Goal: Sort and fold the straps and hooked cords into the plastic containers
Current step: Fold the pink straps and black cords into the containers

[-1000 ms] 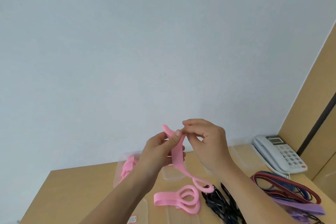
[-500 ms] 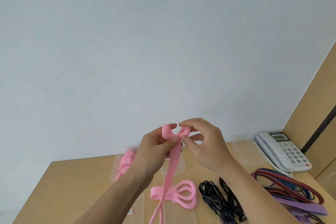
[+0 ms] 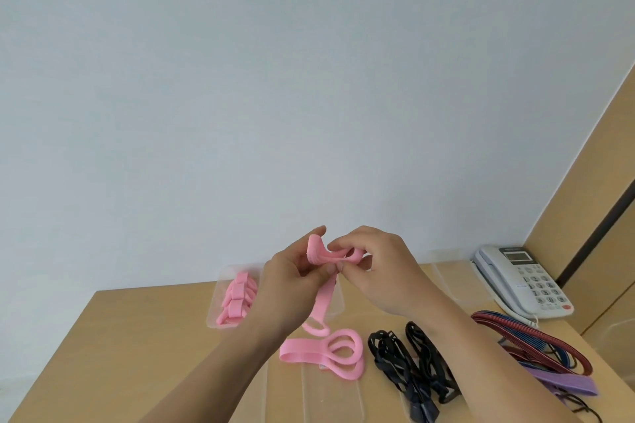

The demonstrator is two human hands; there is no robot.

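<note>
Both hands, left hand (image 3: 288, 282) and right hand (image 3: 381, 271), pinch the soft, light pink strap (image 3: 321, 252) at its folded top, where limp folds likely need firm fingers.

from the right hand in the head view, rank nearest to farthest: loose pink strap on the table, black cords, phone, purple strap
From the right hand:
1. loose pink strap, just below it, table centre
2. black cords, below and slightly right
3. phone, far right by the wall
4. purple strap, bottom right
The first two are nearly tied, as are the last two.
</note>
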